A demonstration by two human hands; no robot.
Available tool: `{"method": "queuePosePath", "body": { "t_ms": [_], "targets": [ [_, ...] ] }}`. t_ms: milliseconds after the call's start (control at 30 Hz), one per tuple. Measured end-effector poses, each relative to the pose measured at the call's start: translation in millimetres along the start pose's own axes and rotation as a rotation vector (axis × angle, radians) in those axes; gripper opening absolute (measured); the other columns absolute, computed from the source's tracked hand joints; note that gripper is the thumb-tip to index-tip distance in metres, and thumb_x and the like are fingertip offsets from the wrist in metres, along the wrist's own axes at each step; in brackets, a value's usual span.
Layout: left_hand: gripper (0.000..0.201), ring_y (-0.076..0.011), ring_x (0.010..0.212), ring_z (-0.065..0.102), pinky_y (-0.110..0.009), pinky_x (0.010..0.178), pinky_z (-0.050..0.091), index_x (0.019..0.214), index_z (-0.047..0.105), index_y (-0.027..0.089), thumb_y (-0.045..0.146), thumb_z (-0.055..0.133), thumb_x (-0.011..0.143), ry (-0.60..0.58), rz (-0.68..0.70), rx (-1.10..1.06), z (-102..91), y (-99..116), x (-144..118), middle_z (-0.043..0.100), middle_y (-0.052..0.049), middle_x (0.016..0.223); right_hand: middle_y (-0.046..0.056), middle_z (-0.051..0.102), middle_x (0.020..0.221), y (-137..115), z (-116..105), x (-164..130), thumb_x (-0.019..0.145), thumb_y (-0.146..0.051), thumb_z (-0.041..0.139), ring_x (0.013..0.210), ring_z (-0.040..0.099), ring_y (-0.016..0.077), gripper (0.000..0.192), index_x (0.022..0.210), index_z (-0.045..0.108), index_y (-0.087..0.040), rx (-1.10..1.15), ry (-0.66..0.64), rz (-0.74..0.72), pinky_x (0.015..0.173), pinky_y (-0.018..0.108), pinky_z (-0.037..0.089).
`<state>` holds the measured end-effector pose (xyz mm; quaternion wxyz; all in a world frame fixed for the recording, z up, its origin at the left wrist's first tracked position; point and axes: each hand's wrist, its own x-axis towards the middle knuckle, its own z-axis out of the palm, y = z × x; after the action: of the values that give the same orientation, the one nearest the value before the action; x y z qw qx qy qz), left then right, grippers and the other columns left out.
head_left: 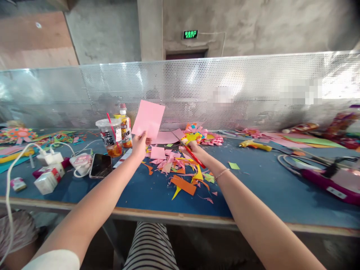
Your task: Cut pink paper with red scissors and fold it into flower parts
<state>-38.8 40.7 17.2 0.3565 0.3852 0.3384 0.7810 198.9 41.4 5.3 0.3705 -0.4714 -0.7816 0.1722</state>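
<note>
While the left hand pinches the lower edge of a pink paper sheet, held upright at frame centre, the right hand curls its fingers shut round red-handled scissors above the paper scraps on the blue table.

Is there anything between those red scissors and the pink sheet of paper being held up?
Nothing visible stands between them. The left hand holds the pink sheet up by its lower edge, above the table. The right hand grips the red scissors just to the right, over paper scraps; only open air separates them.
</note>
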Motion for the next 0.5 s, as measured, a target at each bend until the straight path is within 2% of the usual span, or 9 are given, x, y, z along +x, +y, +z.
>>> {"method": "queuePosePath", "body": {
  "t_ms": [100, 333, 500],
  "targets": [
    [0.028, -0.0076, 0.044, 0.053, -0.018, 0.043, 0.042, 0.073, 0.050, 0.015, 0.036, 0.064, 0.060, -0.060, 0.001, 0.023, 1.1, -3.1, -2.6, 0.055, 0.003, 0.051, -0.001, 0.048, 0.065, 4.9, 2.9, 4.1, 0.067, -0.056, 0.048, 0.062, 0.047, 0.0143, 0.038, 0.078, 0.041, -0.020, -0.151, -0.039, -0.029, 0.057, 0.025, 0.036],
    [0.032, -0.0093, 0.045, 0.054, -0.020, 0.043, 0.042, 0.075, 0.052, 0.013, 0.039, 0.065, 0.060, -0.254, -0.062, 0.085, 3.2, -10.5, -11.3, 0.056, 0.001, 0.051, 0.002, 0.050, 0.069, -2.1, -0.3, 3.4, 0.070, -0.053, 0.045, 0.062, 0.047, 0.0141, 0.035, 0.078, 0.042, -0.019, -0.247, -0.019, -0.111, 0.057, 0.024, 0.037],
    [0.032, -0.0093, 0.046, 0.055, -0.019, 0.044, 0.043, 0.076, 0.053, 0.013, 0.037, 0.066, 0.060, -0.280, -0.072, 0.063, 3.6, -11.1, -12.8, 0.057, 0.001, 0.054, 0.001, 0.051, 0.065, -8.8, -3.1, -0.4, 0.070, -0.052, 0.045, 0.060, 0.046, 0.0131, 0.036, 0.080, 0.046, -0.017, -0.242, 0.021, -0.118, 0.055, 0.023, 0.035]
  ]
}}
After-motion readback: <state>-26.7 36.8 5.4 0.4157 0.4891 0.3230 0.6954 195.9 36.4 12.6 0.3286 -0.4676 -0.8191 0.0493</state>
